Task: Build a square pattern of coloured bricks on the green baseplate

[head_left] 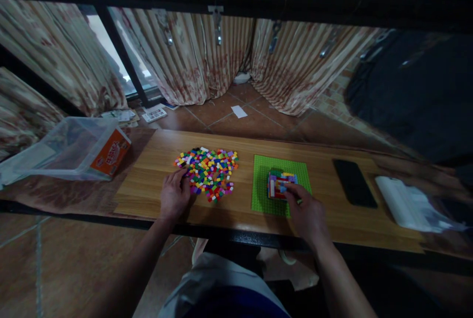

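A loose pile of small multicoloured toy bricks (pixel 210 170) lies on the wooden board. My left hand (pixel 174 194) rests at the left edge of this pile, its fingers bent and a little apart, with nothing visible held. To the right, a bright green baseplate (pixel 260 185) carries a small built block of bricks (pixel 275 187) in red, white, blue, purple and yellow. Over the right part of that build, my right hand (pixel 308 214) is closed in a pinch on a small blue brick (pixel 283 188). Its fingertips partly cover the build.
A black phone (pixel 354 182) lies right of the baseplate, beside a white object with clear plastic wrap (pixel 402 205). A clear plastic bin (pixel 77 148) with an orange label stands at the left. The wooden board (pixel 144 185) ends at a dark front edge close to me.
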`<state>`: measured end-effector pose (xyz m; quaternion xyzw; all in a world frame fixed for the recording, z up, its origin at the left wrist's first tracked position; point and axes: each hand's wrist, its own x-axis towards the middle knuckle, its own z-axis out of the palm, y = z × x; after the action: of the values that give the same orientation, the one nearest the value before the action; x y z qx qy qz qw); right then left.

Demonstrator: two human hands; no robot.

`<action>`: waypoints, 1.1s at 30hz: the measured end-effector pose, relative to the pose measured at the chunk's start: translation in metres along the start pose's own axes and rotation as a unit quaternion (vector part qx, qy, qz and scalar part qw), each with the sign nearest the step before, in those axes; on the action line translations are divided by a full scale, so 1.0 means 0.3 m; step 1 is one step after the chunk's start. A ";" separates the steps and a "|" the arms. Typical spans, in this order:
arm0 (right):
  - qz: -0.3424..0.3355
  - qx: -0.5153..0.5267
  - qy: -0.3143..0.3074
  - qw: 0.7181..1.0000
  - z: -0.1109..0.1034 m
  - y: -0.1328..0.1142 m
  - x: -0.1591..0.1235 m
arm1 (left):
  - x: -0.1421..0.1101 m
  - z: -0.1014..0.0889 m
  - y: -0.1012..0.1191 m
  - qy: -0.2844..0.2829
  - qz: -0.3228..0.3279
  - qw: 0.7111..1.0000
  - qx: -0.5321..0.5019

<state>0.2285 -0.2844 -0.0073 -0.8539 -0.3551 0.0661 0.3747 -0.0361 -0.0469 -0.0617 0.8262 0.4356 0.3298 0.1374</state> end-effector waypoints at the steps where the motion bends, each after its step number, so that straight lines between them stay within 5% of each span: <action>1: -0.013 -0.017 -0.008 1.000 0.001 0.003 0.007 | 0.000 0.000 0.000 0.001 0.000 1.000 0.001; 16: -0.133 -0.080 -0.001 0.988 0.026 0.036 0.011 | -0.001 -0.005 0.012 -0.006 -0.007 1.000 0.010; 33: -0.165 -0.141 -0.003 0.976 0.017 0.041 0.016 | -0.002 0.000 0.007 -0.007 -0.013 1.000 0.012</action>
<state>0.2371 -0.2841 -0.0186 -0.8278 -0.4975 -0.0446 0.2554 -0.0350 -0.0487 -0.0609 0.8244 0.4489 0.3173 0.1349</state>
